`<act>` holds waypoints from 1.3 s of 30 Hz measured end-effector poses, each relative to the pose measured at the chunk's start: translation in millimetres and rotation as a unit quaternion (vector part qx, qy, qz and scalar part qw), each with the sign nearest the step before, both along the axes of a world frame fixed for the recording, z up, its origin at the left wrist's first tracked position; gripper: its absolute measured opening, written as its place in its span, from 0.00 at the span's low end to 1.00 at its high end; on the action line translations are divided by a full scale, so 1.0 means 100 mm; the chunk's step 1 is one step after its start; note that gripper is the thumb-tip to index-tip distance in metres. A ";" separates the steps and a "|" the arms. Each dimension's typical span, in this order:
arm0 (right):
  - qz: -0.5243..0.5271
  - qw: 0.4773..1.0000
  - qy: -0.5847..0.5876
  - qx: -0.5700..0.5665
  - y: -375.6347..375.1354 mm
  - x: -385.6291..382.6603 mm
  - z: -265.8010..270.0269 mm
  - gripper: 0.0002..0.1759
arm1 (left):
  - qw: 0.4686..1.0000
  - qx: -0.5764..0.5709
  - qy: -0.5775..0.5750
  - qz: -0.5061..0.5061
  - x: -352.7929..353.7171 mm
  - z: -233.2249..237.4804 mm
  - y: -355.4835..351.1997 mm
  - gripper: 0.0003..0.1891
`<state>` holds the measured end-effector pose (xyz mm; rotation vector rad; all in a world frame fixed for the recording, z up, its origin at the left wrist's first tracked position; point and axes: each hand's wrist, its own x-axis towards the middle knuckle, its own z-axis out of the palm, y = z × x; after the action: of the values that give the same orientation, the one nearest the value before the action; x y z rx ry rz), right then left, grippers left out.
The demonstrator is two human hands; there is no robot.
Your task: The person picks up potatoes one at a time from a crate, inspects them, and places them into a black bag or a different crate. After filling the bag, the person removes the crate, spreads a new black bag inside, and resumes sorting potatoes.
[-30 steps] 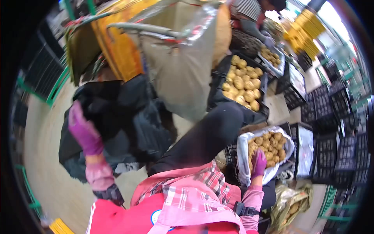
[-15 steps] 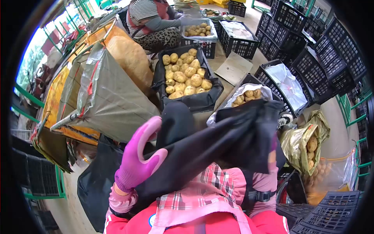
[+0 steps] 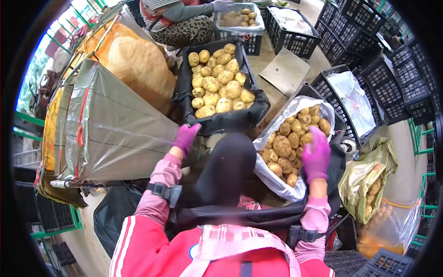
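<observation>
My left hand (image 3: 186, 139), in a pink-purple glove, is at the near left corner of a black-lined crate (image 3: 230, 123) heaped with pale potatoes (image 3: 217, 83). Its fingers are foreshortened and partly hidden. Over the right side of a second crate, my gloved right hand (image 3: 316, 156) is open, fingers apart and slightly blurred. Browner potatoes (image 3: 282, 146) fill that crate, inside a white liner (image 3: 265, 173). Black cloth (image 3: 230, 219) lies across my lap, reaching round the near side of the white-lined crate.
A big grey-green sack (image 3: 115, 131) stands at left, before an orange net bag (image 3: 136, 60). Another person (image 3: 180, 27) crouches at the back beside a potato crate (image 3: 249, 39). Stacked black crates (image 3: 392, 78) rise at right, above an olive potato sack (image 3: 369, 175).
The black cloth has dropped from in front of me, uncovering the white-lined crate. My left hand has moved forward to the black-lined crate, and my right hand now shows above the browner potatoes.
</observation>
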<state>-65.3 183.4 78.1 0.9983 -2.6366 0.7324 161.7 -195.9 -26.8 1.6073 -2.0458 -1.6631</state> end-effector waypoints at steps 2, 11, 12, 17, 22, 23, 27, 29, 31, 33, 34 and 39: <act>0.156 0.986 0.000 0.052 -0.54 0.07 -0.19 0.25 | 0.916 -0.397 -0.001 -0.056 0.01 -0.52 0.40 0.31; 0.124 0.902 -0.399 0.105 -1.54 0.33 -1.04 0.24 | 0.697 -0.599 -0.007 -0.394 -0.19 -0.50 0.30 0.18; 0.135 0.893 -0.417 0.099 -1.56 0.32 -1.06 0.23 | 0.691 -0.594 -0.011 -0.411 -0.22 -0.50 0.25 0.16; 0.183 0.814 -0.552 0.013 -1.59 0.33 -1.13 0.20 | 0.835 -0.377 0.157 -0.370 -0.37 -0.30 0.28 0.14; 0.214 0.723 -0.655 0.040 -1.79 0.34 -1.19 0.21 | 0.764 -0.522 0.146 -0.349 -0.45 -0.06 0.39 0.13; 0.228 0.696 -0.679 0.042 -1.82 0.33 -1.22 0.22 | 0.737 -0.556 0.116 -0.367 -0.43 -0.19 0.37 0.13; 0.217 0.758 -0.616 -0.003 -1.79 0.44 -1.06 0.18 | 0.675 -0.601 0.066 -0.422 -0.44 -0.57 0.21 0.13; 0.189 0.769 -0.610 -0.034 -1.72 0.44 -1.25 0.19 | 0.714 -0.536 0.078 -0.444 -0.41 -0.57 0.18 0.13; 0.179 0.779 -0.600 -0.042 -1.69 0.45 -1.26 0.19 | 0.777 -0.435 0.096 -0.445 -0.47 -0.43 0.13 0.11; 0.224 0.775 -0.590 -0.034 -1.71 0.42 -1.26 0.21 | 0.833 -0.415 0.173 -0.324 -0.44 -0.17 0.14 0.09; 0.247 0.771 -0.586 -0.029 -1.72 0.41 -1.27 0.22 | 0.854 -0.400 0.208 -0.259 -0.40 -0.04 0.14 0.08; 0.148 0.772 -0.608 0.114 -2.10 0.44 -1.88 0.32 | 0.912 -0.297 0.204 -0.194 -0.10 0.14 0.22 0.14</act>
<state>-21.7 -26.9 -109.5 1.3005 -3.7438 1.5860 151.2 -173.6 -12.4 0.6361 -2.3912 -1.1278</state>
